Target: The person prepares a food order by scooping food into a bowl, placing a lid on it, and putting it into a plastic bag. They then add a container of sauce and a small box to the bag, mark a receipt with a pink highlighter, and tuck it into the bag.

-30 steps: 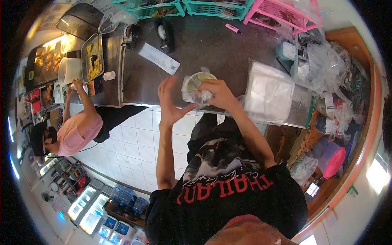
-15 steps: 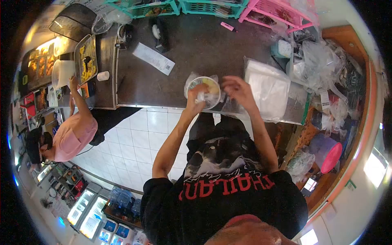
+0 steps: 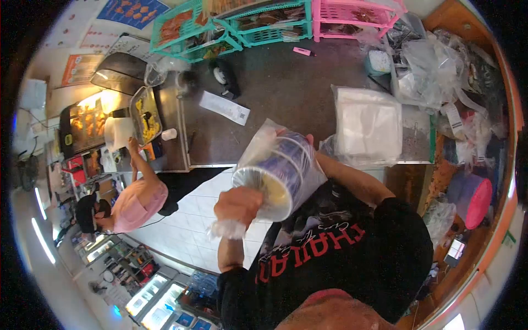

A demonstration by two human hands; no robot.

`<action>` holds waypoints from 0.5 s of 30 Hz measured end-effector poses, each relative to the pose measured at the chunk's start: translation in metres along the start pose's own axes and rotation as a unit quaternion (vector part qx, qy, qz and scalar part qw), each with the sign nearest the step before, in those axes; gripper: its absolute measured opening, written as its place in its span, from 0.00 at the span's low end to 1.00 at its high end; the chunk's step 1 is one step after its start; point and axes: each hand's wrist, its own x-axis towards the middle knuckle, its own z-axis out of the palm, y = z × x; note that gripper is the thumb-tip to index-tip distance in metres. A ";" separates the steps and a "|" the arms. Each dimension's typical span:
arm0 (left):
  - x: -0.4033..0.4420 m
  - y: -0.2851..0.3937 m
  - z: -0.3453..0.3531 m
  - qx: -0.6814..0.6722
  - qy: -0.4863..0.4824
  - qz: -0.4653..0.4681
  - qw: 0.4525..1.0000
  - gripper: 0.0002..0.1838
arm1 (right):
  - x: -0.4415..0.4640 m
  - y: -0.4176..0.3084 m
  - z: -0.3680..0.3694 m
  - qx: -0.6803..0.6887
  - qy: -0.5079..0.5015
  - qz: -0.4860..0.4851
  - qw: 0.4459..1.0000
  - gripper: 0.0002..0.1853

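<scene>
Plastic bag (image 3: 263, 144) wrapped the tilted tub (image 3: 279, 164), over the near edge of the bench (image 3: 286, 82). Left hand (image 3: 238, 207) clenched its end; right hand (image 3: 311, 141) was mostly hidden, grip unclear. Probably stiff but slippery, needing support underneath.

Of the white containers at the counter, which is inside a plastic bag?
The blue-printed tub, its clear plastic bag gripped by the left hand. The white container at the co-worker's hand and the small white cup show no bag around them.
</scene>
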 end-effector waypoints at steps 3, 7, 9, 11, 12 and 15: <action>-0.009 0.012 -0.013 -0.047 0.090 0.032 0.994 0.26 | -0.009 -0.035 0.058 -0.084 -0.105 0.003 0.991 0.51; -0.020 0.010 -0.045 -0.038 0.437 -0.024 0.898 0.20 | -0.030 -0.069 0.148 -0.324 -0.066 -0.117 0.936 0.60; 0.001 0.018 -0.054 -0.059 0.518 -0.081 0.850 0.17 | -0.041 -0.067 0.170 -0.530 -0.047 -0.197 0.824 0.59; 0.012 0.033 -0.060 -0.055 0.523 -0.112 0.843 0.18 | -0.051 -0.057 0.178 -0.542 -0.045 -0.227 0.808 0.58; 0.016 0.044 -0.054 -0.108 0.484 -0.082 0.865 0.19 | -0.054 -0.048 0.181 -0.459 -0.051 -0.218 0.860 0.57; 0.029 0.084 -0.019 -0.173 0.283 -0.041 0.943 0.22 | -0.053 -0.015 0.180 -0.193 -0.054 -0.199 0.959 0.55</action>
